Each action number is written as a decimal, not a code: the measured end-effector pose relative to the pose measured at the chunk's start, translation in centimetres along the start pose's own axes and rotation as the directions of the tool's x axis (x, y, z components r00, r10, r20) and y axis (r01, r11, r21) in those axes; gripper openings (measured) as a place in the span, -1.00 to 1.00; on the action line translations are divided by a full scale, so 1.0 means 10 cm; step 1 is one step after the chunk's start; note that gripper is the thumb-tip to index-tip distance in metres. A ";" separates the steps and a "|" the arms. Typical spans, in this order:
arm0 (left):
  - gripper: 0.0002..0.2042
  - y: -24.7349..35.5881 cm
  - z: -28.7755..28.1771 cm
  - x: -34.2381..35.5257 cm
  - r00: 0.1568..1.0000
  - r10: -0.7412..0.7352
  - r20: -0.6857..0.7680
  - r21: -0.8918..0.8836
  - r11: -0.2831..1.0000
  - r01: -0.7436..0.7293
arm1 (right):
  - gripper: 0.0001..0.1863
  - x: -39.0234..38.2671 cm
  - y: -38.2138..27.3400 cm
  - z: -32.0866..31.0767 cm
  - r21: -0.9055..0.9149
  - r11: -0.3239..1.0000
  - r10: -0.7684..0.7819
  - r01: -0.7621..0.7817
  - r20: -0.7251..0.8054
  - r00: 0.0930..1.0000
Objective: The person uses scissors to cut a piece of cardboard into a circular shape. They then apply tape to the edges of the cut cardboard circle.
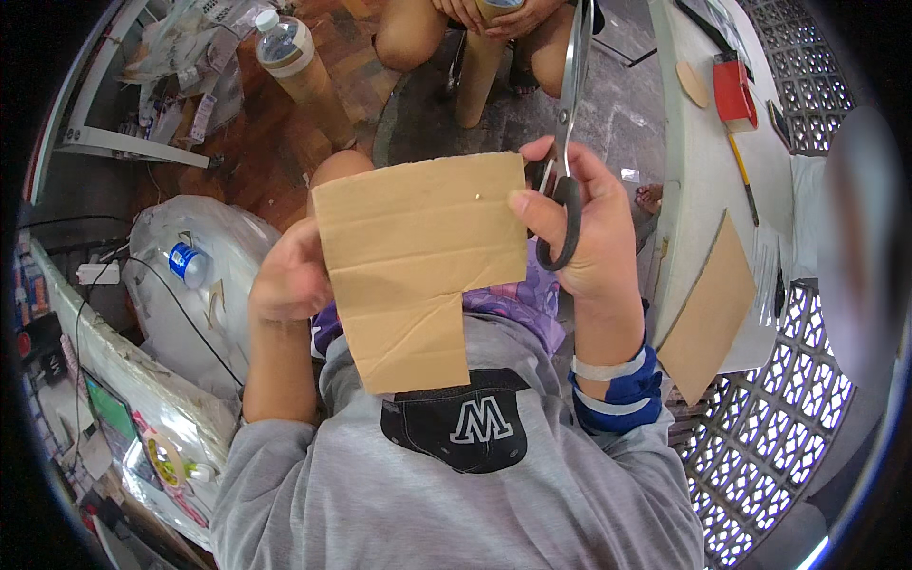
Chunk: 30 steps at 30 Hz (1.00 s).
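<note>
A piece of brown cardboard (418,228), cut roughly to an L shape with fold creases across it, is held up in front of my lap. Its left edge is in my left hand (290,273), whose fingers are partly hidden behind the sheet and slightly blurred. My right hand (594,214) is closed around a pair of scissors (568,114) with black handles, their blades pointing up and away from me. The thumb of that hand lies at the cardboard's upper right corner.
On the white table at right lie another cardboard piece (712,309), a yellow pencil (743,176) and a red box (734,93). Across from me sits a person (408,33) with hands around a cardboard tube. A capped bottle (285,47) stands far left, above a plastic bag (171,237).
</note>
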<state>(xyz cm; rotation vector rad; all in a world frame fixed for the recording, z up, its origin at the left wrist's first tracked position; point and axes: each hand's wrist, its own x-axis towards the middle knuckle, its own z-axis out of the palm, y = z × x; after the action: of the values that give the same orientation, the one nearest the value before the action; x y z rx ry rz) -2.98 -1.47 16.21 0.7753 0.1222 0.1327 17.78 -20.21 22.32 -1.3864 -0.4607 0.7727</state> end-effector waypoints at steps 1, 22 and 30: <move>-0.48 0.01 0.07 0.01 0.995 0.012 -0.100 0.186 0.983 0.007 | -0.57 -0.02 0.02 0.01 0.025 1.000 0.002 -0.001 -0.030 1.000; -0.64 -0.41 0.67 0.15 0.875 0.289 -0.389 0.275 0.943 -0.189 | -0.56 -0.18 0.25 0.31 0.389 0.920 0.027 0.043 -0.173 0.985; -0.60 -0.35 0.90 0.42 0.901 0.353 -0.253 0.477 0.856 -0.201 | -0.45 -0.28 0.17 0.42 0.117 0.980 -0.145 0.161 -0.136 0.980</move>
<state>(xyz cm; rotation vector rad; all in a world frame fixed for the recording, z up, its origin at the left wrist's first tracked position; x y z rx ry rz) 2.86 -9.40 19.90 1.2228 0.3708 0.5335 12.54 -19.25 21.67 -1.2565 -0.4069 0.5749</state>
